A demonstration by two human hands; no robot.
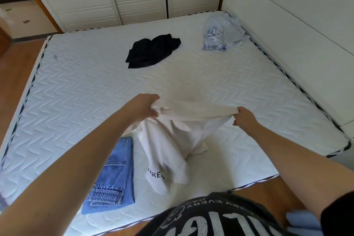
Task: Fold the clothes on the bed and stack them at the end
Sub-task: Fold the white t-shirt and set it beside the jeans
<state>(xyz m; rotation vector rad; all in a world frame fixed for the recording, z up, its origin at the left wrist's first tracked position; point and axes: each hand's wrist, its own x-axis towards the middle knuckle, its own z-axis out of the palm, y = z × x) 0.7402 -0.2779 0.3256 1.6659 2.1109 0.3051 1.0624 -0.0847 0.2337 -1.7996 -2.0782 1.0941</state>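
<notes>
The bed (76, 86) carries a bare white quilted mattress with a dark-striped edge. Over its near end hangs a white garment (166, 145), stretched taut between both hands, its lower part drooping in loose folds onto the mattress; black letters show near its hem. Left of it lie folded blue jeans (113, 176). Farther off are a crumpled black garment (153, 50) and a pale blue heap (222, 32). The left hand (144, 107) and right hand (245, 119) each pinch the white cloth's upper edge with curled fingers.
</notes>
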